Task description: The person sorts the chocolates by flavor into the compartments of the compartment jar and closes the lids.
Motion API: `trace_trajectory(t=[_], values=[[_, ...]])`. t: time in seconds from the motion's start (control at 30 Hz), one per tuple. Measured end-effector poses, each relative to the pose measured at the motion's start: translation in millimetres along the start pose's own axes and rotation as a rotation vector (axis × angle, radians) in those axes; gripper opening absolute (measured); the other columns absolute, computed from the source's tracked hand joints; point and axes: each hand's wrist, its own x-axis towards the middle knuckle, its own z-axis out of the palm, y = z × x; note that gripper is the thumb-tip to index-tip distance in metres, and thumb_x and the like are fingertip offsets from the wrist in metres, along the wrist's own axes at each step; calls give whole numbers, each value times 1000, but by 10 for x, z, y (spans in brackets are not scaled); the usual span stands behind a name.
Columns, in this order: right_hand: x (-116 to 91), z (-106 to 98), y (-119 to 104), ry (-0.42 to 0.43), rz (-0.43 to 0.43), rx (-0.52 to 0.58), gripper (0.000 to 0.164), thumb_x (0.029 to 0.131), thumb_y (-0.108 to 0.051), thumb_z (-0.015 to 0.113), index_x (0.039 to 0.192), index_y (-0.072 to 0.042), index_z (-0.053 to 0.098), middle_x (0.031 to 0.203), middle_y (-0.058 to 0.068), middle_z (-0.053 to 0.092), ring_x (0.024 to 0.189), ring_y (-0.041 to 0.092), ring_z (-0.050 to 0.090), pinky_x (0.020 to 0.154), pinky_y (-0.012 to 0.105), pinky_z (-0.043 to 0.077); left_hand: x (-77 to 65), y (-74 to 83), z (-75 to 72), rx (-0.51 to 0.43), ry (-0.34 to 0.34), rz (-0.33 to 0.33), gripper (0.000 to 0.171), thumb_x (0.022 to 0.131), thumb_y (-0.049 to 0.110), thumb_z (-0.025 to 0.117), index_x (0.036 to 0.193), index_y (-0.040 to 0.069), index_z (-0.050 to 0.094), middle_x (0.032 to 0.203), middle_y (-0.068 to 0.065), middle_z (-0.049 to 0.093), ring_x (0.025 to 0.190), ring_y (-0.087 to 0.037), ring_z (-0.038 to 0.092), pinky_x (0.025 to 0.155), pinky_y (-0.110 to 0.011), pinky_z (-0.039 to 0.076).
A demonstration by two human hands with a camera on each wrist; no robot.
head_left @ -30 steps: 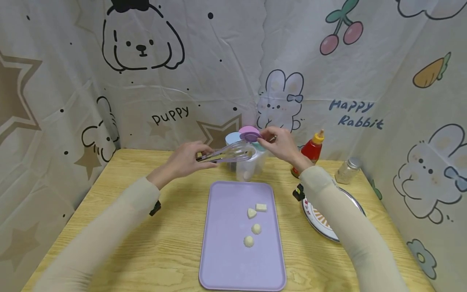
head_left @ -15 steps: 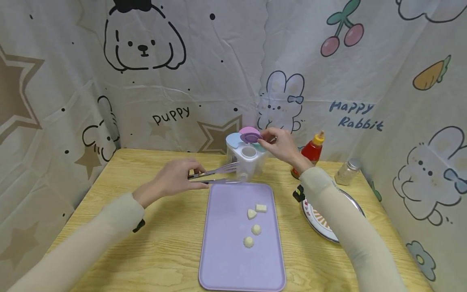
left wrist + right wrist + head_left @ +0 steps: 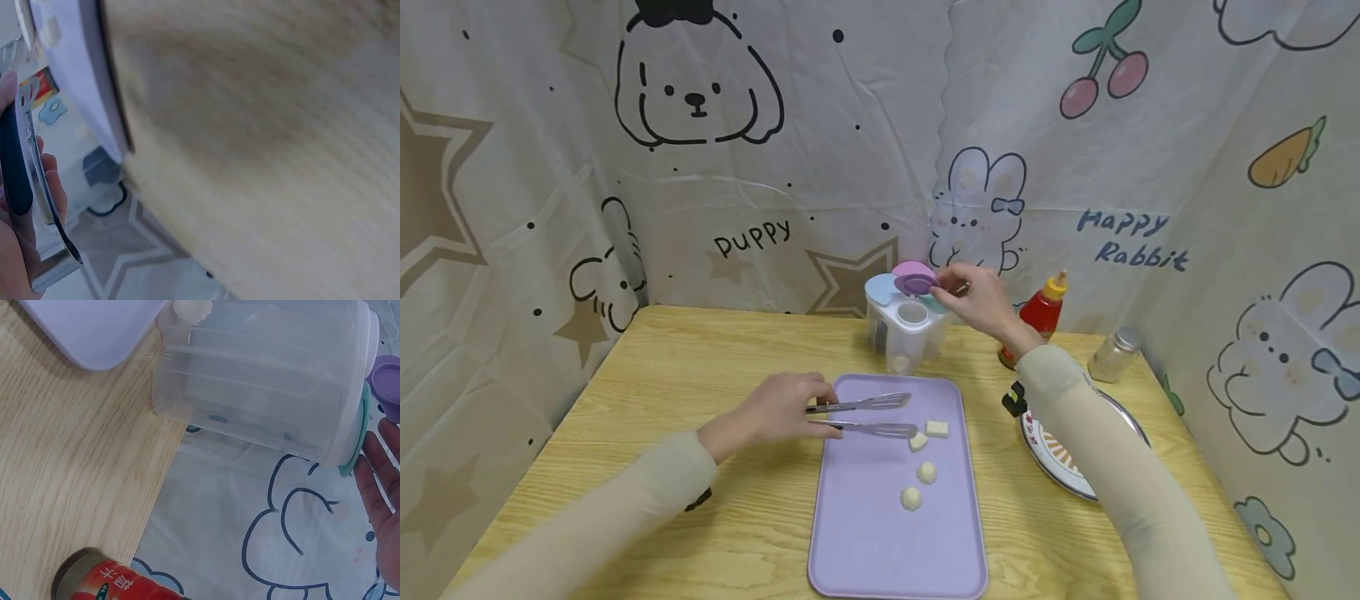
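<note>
My left hand [image 3: 790, 408] holds metal tongs [image 3: 880, 402] by the dark grips, their arms spread apart over the top of the purple tray [image 3: 887, 558]. The lower arm's tip overlaps a white wedge-shaped piece [image 3: 918, 443]. Beside it lie a white block [image 3: 936, 429] and two round white pieces, one the nearer ball [image 3: 912, 498]. With thumb and fingertips, my right hand [image 3: 976, 293] holds up the purple flip lid [image 3: 916, 280] of a clear container [image 3: 917, 342]. Its round opening is uncovered. In the right wrist view, a white piece [image 3: 192, 309] shows at the container's bottom.
Blue and green lids flank the purple one. Right of the container stand a red sauce bottle [image 3: 1041, 310] with a yellow cap and a small glass jar [image 3: 1115, 354]. A patterned plate [image 3: 1052, 454] lies partly under my right forearm. Printed cloth [image 3: 850, 183] hangs behind the table.
My left hand has drawn the tongs away from the container's opening and down over the tray, their arms spreading apart. My right hand keeps holding the purple lid up.
</note>
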Motion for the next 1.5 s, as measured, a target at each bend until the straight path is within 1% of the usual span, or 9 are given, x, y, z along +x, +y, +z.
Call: trace_trajectory(t=[0.1,0.2,0.4,0.57,0.8,0.97,1.13,1.33,1.5], values=[[1,2,5,2,1,-2,16,98,-14,75,110,-4,75,101,14,77,89,26,69,85,43,62,15,6,107,4,-3,20,38,80,51,89,101,22,78,92,11,69,72,1,52,65,-20,44],[0,4,9,3,2,-4,16,98,-15,75,110,-4,75,101,14,77,89,26,70,85,43,62,25,22,191,4,-13,37,38,79,50,90,101,21,78,93,11,69,73,0,51,65,-19,44],[-1,1,10,4,-4,-7,17,98,-15,74,111,-4,75,101,14,77,89,25,70,85,43,62,49,54,289,0,-33,44,39,80,50,89,102,20,78,90,9,67,73,0,51,65,-19,43],[4,-1,5,8,-14,-10,16,98,-15,75,110,-4,75,100,14,77,88,25,70,84,42,62,64,70,329,0,-27,54,38,81,49,89,101,19,79,87,7,67,71,-1,51,63,-19,42],[4,-3,8,12,-23,-7,16,98,-14,75,109,-3,75,100,15,77,88,26,70,84,43,62,77,75,371,-7,-44,63,35,84,45,87,102,18,78,86,4,66,68,-2,45,60,-20,38],[-4,-7,17,12,-20,-5,16,98,-15,75,109,-3,75,100,15,77,88,27,70,85,44,63,79,76,383,-16,-65,69,32,85,42,86,104,18,78,87,5,66,69,-1,46,61,-20,39],[-5,-6,18,9,-10,-11,16,98,-16,75,109,-4,75,101,15,77,89,27,71,85,44,63,74,82,378,-46,-78,73,29,88,38,86,106,16,80,90,4,68,71,-1,48,63,-19,41],[-3,-5,18,10,-10,-9,16,98,-16,75,109,-4,75,101,15,78,88,26,71,85,44,63,70,77,377,-61,-75,81,22,90,35,84,102,17,80,90,6,67,72,-1,48,65,-19,42],[-1,-1,18,13,-16,-10,16,98,-15,75,109,-4,75,99,15,78,88,26,71,85,44,63,53,77,372,-74,-81,71,21,91,35,84,102,17,81,88,7,65,72,-1,46,64,-19,41]])
